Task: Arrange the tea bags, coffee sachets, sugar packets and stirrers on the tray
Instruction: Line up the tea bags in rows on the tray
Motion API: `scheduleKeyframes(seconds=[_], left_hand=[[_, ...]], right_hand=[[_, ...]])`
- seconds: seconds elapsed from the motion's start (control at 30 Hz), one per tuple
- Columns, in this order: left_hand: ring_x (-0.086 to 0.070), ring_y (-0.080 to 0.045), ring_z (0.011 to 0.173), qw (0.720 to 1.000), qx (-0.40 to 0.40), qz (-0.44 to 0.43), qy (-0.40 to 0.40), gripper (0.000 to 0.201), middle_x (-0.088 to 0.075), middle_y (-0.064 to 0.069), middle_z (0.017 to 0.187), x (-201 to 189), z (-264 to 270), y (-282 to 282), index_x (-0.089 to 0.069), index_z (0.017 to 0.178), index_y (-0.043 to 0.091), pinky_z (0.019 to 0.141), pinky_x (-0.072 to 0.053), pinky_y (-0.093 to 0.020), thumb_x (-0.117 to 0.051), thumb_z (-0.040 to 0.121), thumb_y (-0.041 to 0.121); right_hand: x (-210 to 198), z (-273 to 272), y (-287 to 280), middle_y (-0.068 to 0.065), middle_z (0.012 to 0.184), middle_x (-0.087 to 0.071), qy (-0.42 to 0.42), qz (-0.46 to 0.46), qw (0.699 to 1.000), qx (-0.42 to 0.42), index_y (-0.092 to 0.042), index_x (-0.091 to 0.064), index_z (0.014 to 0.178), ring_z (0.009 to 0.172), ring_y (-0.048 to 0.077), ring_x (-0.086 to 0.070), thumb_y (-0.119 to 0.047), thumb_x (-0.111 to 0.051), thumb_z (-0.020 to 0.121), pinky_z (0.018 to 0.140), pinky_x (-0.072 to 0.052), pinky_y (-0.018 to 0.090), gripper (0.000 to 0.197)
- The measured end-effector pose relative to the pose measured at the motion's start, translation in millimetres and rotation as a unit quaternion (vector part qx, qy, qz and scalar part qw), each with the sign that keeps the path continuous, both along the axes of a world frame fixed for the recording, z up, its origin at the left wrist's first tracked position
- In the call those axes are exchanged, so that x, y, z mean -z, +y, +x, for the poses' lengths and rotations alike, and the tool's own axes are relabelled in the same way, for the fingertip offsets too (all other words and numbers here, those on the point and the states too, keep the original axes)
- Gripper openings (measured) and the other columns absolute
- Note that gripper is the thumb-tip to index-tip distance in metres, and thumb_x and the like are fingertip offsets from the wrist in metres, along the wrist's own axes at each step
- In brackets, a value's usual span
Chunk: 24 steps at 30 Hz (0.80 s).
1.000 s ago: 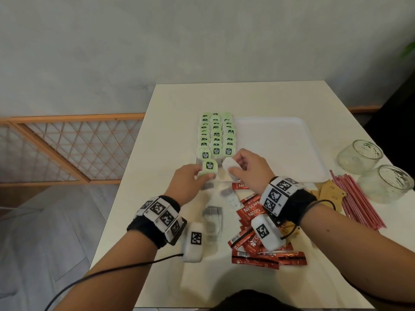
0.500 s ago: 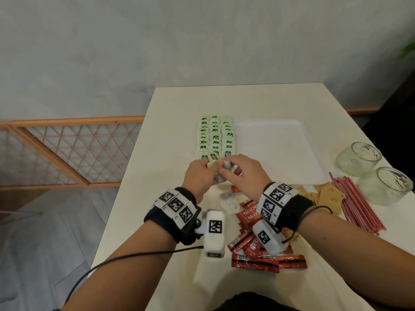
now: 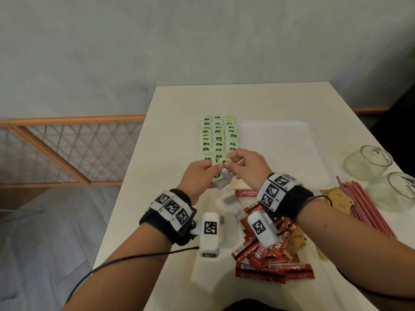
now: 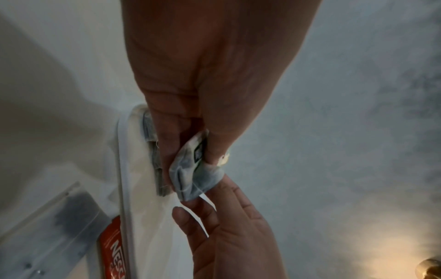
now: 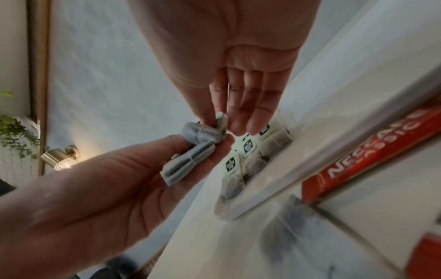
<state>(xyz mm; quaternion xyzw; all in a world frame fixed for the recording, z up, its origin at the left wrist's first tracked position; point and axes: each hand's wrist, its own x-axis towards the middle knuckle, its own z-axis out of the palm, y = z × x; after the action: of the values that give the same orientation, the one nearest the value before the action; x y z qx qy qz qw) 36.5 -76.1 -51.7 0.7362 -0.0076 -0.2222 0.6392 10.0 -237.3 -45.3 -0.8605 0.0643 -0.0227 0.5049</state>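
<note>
Head view: hands (image 3: 226, 170) pinch grey, green-tagged tea bags (image 3: 221, 179).

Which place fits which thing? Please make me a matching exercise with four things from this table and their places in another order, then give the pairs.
Things:
1. tea bags
2. coffee sachets
3. stirrers
4. glass jars

Places:
A. loose pile near the table's front edge
B. far right, beyond the red sticks
C. rows along the tray's left side
D. fanned on the table, right of the tray

Pairs: 1-C, 2-A, 3-D, 4-B
</note>
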Motion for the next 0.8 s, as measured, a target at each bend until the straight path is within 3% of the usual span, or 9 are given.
scheduleKeyframes(seconds=[0.1, 0.2, 0.3, 0.37, 0.43, 0.5, 0.63, 0.73, 0.8], left_hand=[[-0.050, -0.023, 0.079, 1.000, 0.008, -0.001, -0.004, 0.049, -0.052, -0.007, 0.086, 0.5, 3.0, 3.3, -0.063, 0.088, -0.009, 0.078, -0.059, -0.047, -0.068, 0.086, 0.040], [-0.063, -0.027, 0.079, 1.000, 0.001, 0.014, -0.003, 0.029, -0.066, -0.018, 0.086, 1.6, 8.1, 10.9, -0.073, 0.086, 0.003, 0.083, -0.056, -0.052, -0.065, 0.093, 0.030], [-0.067, -0.031, 0.079, 0.999, 0.005, 0.030, 0.012, 0.026, -0.065, -0.019, 0.090, 2.0, 14.0, 16.6, -0.076, 0.090, 0.006, 0.085, -0.056, -0.058, -0.067, 0.089, 0.030], [-0.071, -0.033, 0.074, 0.999, -0.001, 0.032, 0.019, 0.022, -0.066, -0.021, 0.092, 1.1, 16.5, 18.9, -0.073, 0.092, 0.001, 0.081, -0.058, -0.054, -0.063, 0.095, 0.021], [-0.072, -0.041, 0.077, 0.999, -0.017, 0.049, 0.003, 0.023, -0.068, -0.020, 0.090, 1.3, 21.4, 21.6, -0.072, 0.090, 0.001, 0.079, -0.058, -0.057, -0.061, 0.096, 0.020], [-0.072, -0.043, 0.081, 0.997, -0.036, 0.067, -0.016, 0.021, -0.073, -0.017, 0.090, -0.8, 25.0, 24.5, -0.073, 0.086, 0.008, 0.077, -0.058, -0.059, -0.063, 0.093, 0.025], [-0.071, -0.041, 0.078, 0.992, -0.055, 0.105, -0.042, 0.028, -0.073, -0.019, 0.087, 3.6, 38.3, 31.7, -0.071, 0.077, 0.015, 0.075, -0.057, -0.060, -0.063, 0.078, 0.042], [-0.071, -0.041, 0.081, 0.993, -0.062, 0.091, -0.030, 0.020, -0.074, -0.016, 0.085, 2.7, 39.3, 32.9, -0.072, 0.076, 0.016, 0.076, -0.058, -0.058, -0.064, 0.084, 0.032], [-0.072, -0.039, 0.079, 0.995, -0.066, 0.070, -0.013, 0.018, -0.074, -0.015, 0.084, 2.3, 37.1, 32.2, -0.070, 0.082, 0.009, 0.075, -0.059, -0.056, -0.063, 0.092, 0.022]], right_hand=[[2.9, 5.4, 0.3, 0.006, 0.079, -0.065, 0.015, 0.053, 0.998, -0.006, -0.010, -0.064, 0.098, 0.060, 0.014, -0.062, -0.012, -0.069, 0.087, 0.058, -0.054, 0.022, 0.012], [7.4, 8.8, -2.8, 0.009, 0.073, -0.066, 0.041, 0.096, 0.994, -0.024, -0.013, -0.064, 0.091, 0.059, 0.017, -0.061, -0.006, -0.066, 0.089, 0.057, -0.055, 0.026, 0.007], [11.2, 12.1, -5.3, 0.008, 0.073, -0.066, 0.046, 0.099, 0.994, -0.024, -0.018, -0.064, 0.084, 0.062, 0.017, -0.063, -0.005, -0.066, 0.088, 0.056, -0.054, 0.025, 0.013], [10.6, 15.1, -7.1, 0.005, 0.075, -0.068, 0.038, 0.076, 0.996, -0.028, -0.019, -0.066, 0.083, 0.063, 0.013, -0.065, -0.010, -0.068, 0.088, 0.058, -0.055, 0.024, 0.011], [9.1, 17.9, -9.8, 0.002, 0.076, -0.069, 0.044, 0.028, 0.998, -0.044, -0.020, -0.065, 0.084, 0.062, 0.008, -0.065, -0.014, -0.067, 0.088, 0.056, -0.053, 0.021, 0.007], [9.1, 20.9, -13.6, -0.001, 0.073, -0.068, 0.058, -0.042, 0.995, -0.067, -0.020, -0.063, 0.082, 0.061, 0.007, -0.064, -0.014, -0.065, 0.088, 0.054, -0.052, 0.020, 0.009], [14.3, 30.3, -18.7, -0.001, 0.076, -0.067, 0.073, -0.116, 0.988, -0.077, -0.018, -0.066, 0.084, 0.069, 0.017, -0.065, -0.012, -0.065, 0.086, 0.063, -0.056, 0.028, 0.006], [17.4, 39.0, -16.7, -0.001, 0.080, -0.067, 0.055, -0.138, 0.986, -0.077, -0.013, -0.070, 0.095, 0.070, 0.013, -0.061, -0.014, -0.066, 0.087, 0.068, -0.052, 0.027, 0.009], [18.2, 44.1, -12.4, -0.002, 0.080, -0.066, 0.041, -0.149, 0.985, -0.079, -0.014, -0.070, 0.097, 0.070, 0.011, -0.060, -0.016, -0.066, 0.087, 0.067, -0.050, 0.023, 0.011]])
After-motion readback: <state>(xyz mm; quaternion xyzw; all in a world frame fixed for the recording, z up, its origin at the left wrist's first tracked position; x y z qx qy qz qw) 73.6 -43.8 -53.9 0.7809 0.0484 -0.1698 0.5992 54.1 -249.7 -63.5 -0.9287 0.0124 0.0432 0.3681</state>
